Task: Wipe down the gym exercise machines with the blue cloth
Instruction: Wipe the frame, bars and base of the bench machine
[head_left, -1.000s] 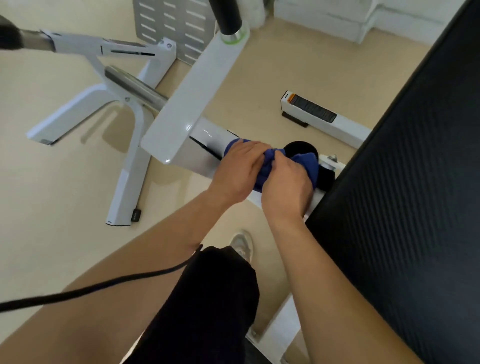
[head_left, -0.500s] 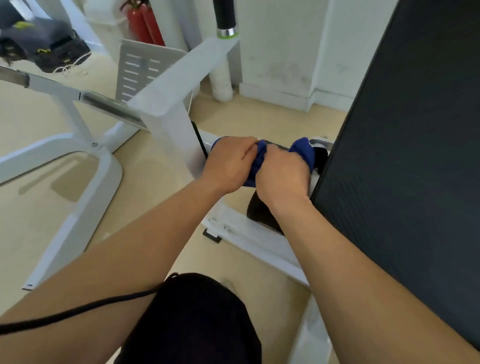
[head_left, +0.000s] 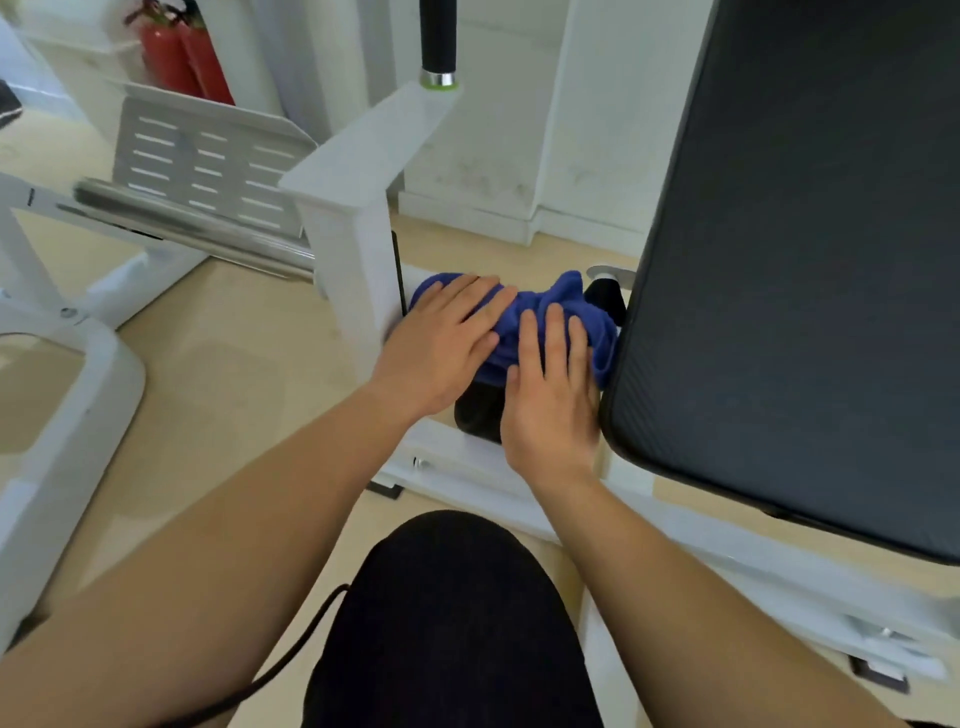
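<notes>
The blue cloth (head_left: 545, 317) lies bunched over a low part of the white exercise machine (head_left: 353, 218), between its upright post and the black padded bench (head_left: 810, 249). My left hand (head_left: 441, 343) lies flat on the cloth's left half with straight fingers. My right hand (head_left: 553, 400) presses the right half, fingers extended, right beside the pad's edge. The part under the cloth is mostly hidden; a black piece shows below it.
A chrome bar (head_left: 192, 228) and a perforated white plate (head_left: 208, 166) stand to the left. Red fire extinguishers (head_left: 182, 57) stand by the back wall. A black handle (head_left: 439, 36) rises above the post. My dark-clad knee (head_left: 452, 623) and a black cable (head_left: 291, 654) are below.
Both hands went from curled around the cloth to lying flat on it. The view tilted upward, showing more of the wall and the pad.
</notes>
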